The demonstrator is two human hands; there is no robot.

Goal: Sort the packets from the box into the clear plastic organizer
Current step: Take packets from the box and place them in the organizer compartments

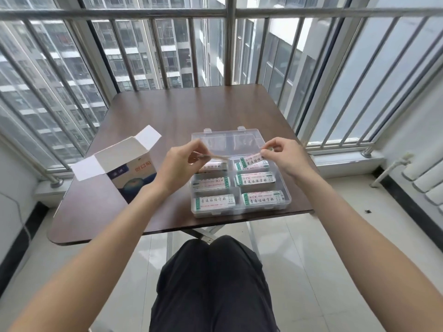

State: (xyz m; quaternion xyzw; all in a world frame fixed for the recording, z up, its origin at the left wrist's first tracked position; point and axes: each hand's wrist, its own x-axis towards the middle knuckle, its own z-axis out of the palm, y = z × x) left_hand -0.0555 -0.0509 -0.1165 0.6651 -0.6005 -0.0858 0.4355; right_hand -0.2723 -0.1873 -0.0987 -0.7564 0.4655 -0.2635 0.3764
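A clear plastic organizer [285, 200] lies open on the brown table [172, 111], its compartments filled with stacks of white and green packets [214, 202]. My left hand [178, 164] pinches a thin stack of packets [215, 156] seen edge-on above the organizer's left column. My right hand [282, 154] pinches one white packet [251, 160] by its end over the far right compartment. The open cardboard box [129, 168], white with a blue front, stands to the left of the organizer.
The organizer's clear lid [227, 140] lies flat behind it. A metal railing and window [227, 44] enclose the far side of the table. A white radiator [424, 173] stands at the right. My dark-trousered legs [211, 283] are under the table's near edge.
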